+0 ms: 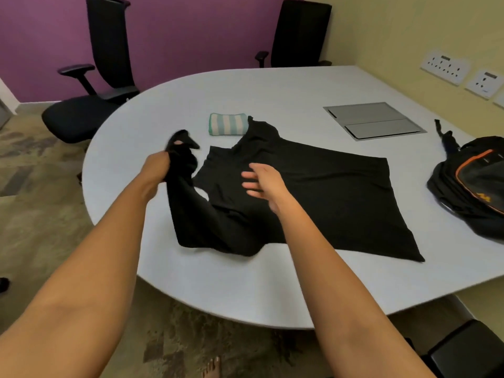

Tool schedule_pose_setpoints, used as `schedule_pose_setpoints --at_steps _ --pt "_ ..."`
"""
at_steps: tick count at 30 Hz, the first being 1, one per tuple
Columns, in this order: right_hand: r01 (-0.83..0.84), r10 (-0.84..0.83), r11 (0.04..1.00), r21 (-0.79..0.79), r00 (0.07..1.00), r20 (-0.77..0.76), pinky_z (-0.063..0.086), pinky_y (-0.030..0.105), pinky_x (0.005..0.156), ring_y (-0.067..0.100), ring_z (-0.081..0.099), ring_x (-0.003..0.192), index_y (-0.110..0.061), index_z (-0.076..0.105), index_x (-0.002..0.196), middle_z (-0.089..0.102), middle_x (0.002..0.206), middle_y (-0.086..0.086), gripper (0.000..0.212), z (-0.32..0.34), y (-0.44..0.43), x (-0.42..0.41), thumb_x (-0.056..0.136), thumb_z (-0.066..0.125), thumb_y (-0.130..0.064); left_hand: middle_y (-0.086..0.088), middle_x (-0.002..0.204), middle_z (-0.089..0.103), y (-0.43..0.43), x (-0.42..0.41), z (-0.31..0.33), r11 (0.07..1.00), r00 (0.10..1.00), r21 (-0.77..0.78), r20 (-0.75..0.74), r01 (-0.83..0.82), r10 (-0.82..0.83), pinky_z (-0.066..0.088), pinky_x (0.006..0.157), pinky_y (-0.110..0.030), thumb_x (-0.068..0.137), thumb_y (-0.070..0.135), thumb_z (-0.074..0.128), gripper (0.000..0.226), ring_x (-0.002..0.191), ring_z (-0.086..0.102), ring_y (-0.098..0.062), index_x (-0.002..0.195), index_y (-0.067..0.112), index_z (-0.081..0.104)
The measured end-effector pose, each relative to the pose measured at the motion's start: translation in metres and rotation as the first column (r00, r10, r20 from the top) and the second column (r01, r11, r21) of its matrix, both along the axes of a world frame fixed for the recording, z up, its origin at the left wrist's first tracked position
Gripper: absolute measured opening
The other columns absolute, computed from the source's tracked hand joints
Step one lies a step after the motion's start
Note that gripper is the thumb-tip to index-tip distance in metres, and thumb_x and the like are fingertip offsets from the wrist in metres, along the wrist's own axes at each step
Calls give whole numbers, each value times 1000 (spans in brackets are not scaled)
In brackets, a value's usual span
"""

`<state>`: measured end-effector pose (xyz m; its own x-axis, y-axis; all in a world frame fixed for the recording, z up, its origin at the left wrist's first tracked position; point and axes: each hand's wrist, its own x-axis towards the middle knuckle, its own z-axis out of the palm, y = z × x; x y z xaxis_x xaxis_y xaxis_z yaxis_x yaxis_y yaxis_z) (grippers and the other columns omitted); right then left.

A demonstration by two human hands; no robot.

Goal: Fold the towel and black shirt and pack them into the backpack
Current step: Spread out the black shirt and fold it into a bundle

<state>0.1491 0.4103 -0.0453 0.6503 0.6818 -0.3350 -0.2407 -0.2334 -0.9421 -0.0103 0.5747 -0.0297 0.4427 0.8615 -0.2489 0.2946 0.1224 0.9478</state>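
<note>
Left hand [155,170] grips the black shirt [313,195] sleeve; right hand [261,184] hovers spread above it.

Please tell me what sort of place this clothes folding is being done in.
Most likely an office meeting room: a large rounded grey table with a flush cable hatch set into its top, black office chairs pulled up at its far side, and socket panels on the wall.
</note>
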Motion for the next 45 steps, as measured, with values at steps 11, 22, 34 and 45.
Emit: schedule_pose_setpoints --at_steps 11,22,34,45 --pt "407 25 520 -751 872 489 44 43 96 32 49 119 -12 41 134 49 132 15 37 -95 -91 87 97 44 -19 -8 117 64 77 -13 -42 813 -147 -494 -869 308 -473 46 93 -32 98 38 45 41 110 58 -24 116 6 64" --pt "374 355 491 -787 740 572 35 42 107 26 34 136 -18 30 145 30 152 7 53 -122 -122 110 97 48 -28 -13 131 52 -19 70 -105 907 452 81 -883 413 -127 34 102 -38 94 41 50 48 122 49 -31 129 8 50" --pt "104 592 409 -907 726 350 -2 53 116 22 -19 145 -34 -17 148 -23 157 -3 66 -155 -167 124 97 17 -59 -11 121 56 -55 61 -125 984 393 25 -918 178 -48 25 106 -39 93 27 45 30 118 48 -29 115 10 55" --pt "506 150 558 -657 717 680 35 47 105 32 36 133 -15 34 144 37 146 12 53 -141 -195 154 96 51 -28 -20 127 54 -64 61 -124 979 559 204 -811 -6 172 27 105 -44 97 25 42 37 120 49 -36 126 2 43"
